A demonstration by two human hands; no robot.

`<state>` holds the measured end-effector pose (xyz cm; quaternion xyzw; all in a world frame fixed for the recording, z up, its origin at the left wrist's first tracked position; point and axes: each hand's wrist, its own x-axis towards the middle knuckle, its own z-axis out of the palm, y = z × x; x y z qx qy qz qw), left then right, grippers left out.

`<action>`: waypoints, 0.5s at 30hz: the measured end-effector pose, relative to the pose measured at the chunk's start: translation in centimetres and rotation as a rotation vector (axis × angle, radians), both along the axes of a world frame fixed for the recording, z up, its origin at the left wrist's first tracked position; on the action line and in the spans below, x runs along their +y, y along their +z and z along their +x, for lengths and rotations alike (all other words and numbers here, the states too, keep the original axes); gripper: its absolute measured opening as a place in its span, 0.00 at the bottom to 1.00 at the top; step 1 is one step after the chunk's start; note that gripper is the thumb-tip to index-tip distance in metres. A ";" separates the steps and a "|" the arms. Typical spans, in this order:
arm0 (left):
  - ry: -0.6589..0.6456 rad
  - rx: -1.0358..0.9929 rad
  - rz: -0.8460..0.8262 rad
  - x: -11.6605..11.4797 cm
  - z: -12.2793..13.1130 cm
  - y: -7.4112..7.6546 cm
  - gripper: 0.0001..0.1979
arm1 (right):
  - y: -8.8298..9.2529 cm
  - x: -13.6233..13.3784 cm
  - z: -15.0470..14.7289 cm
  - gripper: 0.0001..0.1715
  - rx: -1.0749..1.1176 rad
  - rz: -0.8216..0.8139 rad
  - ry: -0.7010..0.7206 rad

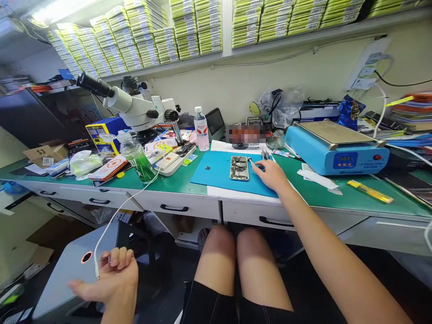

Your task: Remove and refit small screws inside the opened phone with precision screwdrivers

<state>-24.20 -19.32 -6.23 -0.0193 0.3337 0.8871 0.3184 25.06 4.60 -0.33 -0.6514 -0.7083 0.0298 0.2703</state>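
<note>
My right hand (271,174) is over the blue mat (216,177), just right of an opened smartphone (239,168) whose inner parts show. Its fingers are pinched on a small thing (250,160) with a dark end, too small to name. Behind the fingers stand slim grey tool ends (265,154). A few tiny dark parts (207,168) lie left of the phone. Down below the bench, my left hand (118,272) is palm up, thumb stretched out and fingers loosely curled. The free end of a white cable (97,270) hangs by it, between thumb and fingers; I see no grip on it.
A microscope (126,103), a bottle of green liquid (137,159) and a pink-labelled bottle (201,129) stand at left and centre. A blue heating plate machine (337,148) sits right, with a yellow packet (370,191) before it. A grey box (76,265) is below left.
</note>
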 end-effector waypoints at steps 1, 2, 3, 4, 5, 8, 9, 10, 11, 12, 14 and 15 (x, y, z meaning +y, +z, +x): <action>0.042 -0.032 -0.024 0.1 -0.9 -0.1 0.30 | 0.1 -0.1 -0.1 0.19 -0.003 -0.002 -0.003; 0.093 -0.066 -0.050 0.1 -1.7 -0.2 0.28 | 0.1 -0.2 -0.1 0.19 -0.006 -0.003 -0.004; 0.119 -0.107 -0.082 0.2 -2.5 -0.4 0.26 | 0.2 -0.3 -0.1 0.20 -0.011 -0.005 -0.006; 0.120 -0.151 -0.117 0.1 -3.2 -0.7 0.25 | 0.2 -0.3 -0.2 0.20 -0.015 -0.006 -0.007; 0.099 -0.189 -0.148 0.0 -3.8 -1.1 0.24 | 0.2 -0.4 -0.2 0.20 -0.019 -0.008 -0.009; 0.140 -0.234 -0.277 -0.3 -4.3 -2.9 0.21 | 0.3 -0.4 -0.2 0.19 -0.025 -0.011 -0.013; 0.154 -0.223 -0.316 -0.5 -3.7 -3.6 0.20 | 0.3 -0.4 -0.2 0.19 -0.025 -0.011 -0.012; 0.132 -0.205 -0.341 -0.6 -2.6 -4.4 0.20 | 0.3 -0.4 -0.2 0.19 -0.024 -0.011 -0.010; 0.104 -0.175 -0.357 -0.7 -1.0 -5.2 0.21 | 0.2 -0.4 -0.1 0.19 -0.022 -0.010 -0.007; 0.041 -0.142 -0.357 -0.8 1.1 -5.9 0.20 | 0.2 -0.4 -0.1 0.19 -0.020 -0.007 -0.004; -0.117 -0.049 -0.315 -0.9 6.4 -7.0 0.19 | 0.2 -0.3 -0.1 0.19 -0.015 -0.001 -0.002; -0.203 0.009 -0.278 -1.0 9.3 -7.2 0.18 | 0.1 -0.3 0.0 0.19 -0.014 0.003 -0.001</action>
